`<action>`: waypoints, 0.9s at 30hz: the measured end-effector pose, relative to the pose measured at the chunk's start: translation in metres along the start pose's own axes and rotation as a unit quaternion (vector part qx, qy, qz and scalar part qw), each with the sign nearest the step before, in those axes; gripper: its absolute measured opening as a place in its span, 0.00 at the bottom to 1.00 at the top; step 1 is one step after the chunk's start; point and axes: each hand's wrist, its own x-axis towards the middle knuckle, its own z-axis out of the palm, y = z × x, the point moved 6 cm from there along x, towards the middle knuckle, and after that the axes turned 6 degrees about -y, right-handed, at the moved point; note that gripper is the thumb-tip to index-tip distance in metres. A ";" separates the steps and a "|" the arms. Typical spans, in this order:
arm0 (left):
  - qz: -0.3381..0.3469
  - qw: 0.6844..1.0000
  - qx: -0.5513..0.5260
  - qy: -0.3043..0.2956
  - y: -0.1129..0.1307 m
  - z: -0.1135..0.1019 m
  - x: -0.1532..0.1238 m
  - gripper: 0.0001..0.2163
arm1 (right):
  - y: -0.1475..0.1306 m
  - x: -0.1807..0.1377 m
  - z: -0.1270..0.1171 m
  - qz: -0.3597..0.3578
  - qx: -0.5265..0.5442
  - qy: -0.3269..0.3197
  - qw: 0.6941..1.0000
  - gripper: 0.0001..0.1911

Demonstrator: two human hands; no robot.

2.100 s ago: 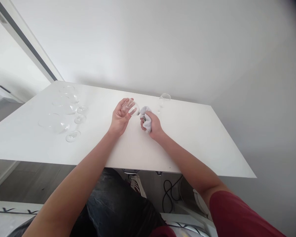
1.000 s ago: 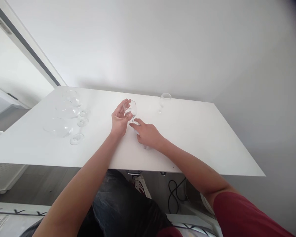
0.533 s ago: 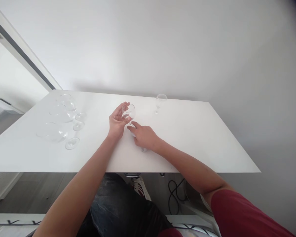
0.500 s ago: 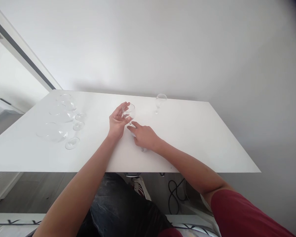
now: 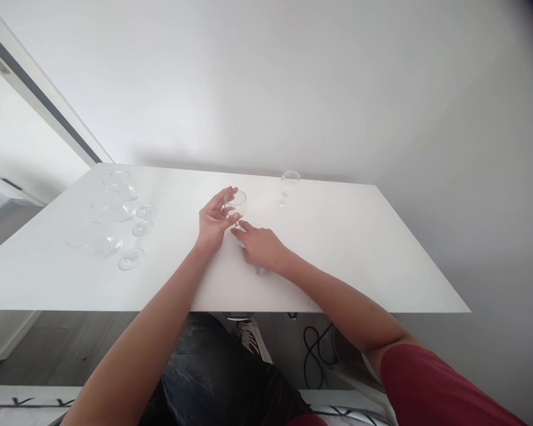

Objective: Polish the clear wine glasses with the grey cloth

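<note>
A clear stemmed wine glass (image 5: 235,203) stands upright near the middle of the white table. My left hand (image 5: 213,222) is curled around its bowl from the left, thumb in front and fingers behind. At the lower part of the same glass, the thumb and forefinger of my right hand (image 5: 264,245) close in at the stem. Another piece of clear glass (image 5: 260,270) shows just below my right palm. Most of it is hidden by the hand, so its form cannot be made out.
Several clear stemmed glasses, one a nearer wine glass (image 5: 132,259), lie on their sides at the table's left. Another wine glass (image 5: 290,184) stands upright toward the back. The white table (image 5: 359,254) meets a wall behind. A black cable (image 5: 313,355) lies on the floor below.
Both hands and the held wine glass appear slightly farther right and lower in view. The whole scene has shifted a little downward too. The grip looks the same.
</note>
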 end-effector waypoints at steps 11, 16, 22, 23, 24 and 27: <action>-0.011 0.996 -0.001 -0.091 -0.002 0.014 0.002 0.42 | 0.005 -0.006 0.003 0.020 -0.041 -0.046 0.998 0.38; -0.025 0.995 0.022 -0.093 -0.001 0.015 0.000 0.37 | 0.015 -0.021 0.012 0.100 -0.043 -0.096 0.989 0.41; -0.026 0.996 0.039 -0.081 -0.003 0.013 -0.001 0.24 | 0.076 -0.041 0.007 0.257 0.032 -0.157 0.953 0.15; -0.029 0.995 0.040 -0.083 -0.003 0.013 -0.001 0.22 | 0.089 -0.043 0.004 0.271 0.034 -0.158 0.949 0.14; -0.033 0.995 0.042 -0.086 -0.003 0.013 -0.001 0.20 | 0.101 -0.044 0.003 0.286 0.036 -0.159 0.944 0.15; -0.044 0.994 0.055 -0.088 -0.002 0.013 -0.002 0.18 | 0.133 -0.047 0.002 0.332 0.046 -0.158 0.929 0.25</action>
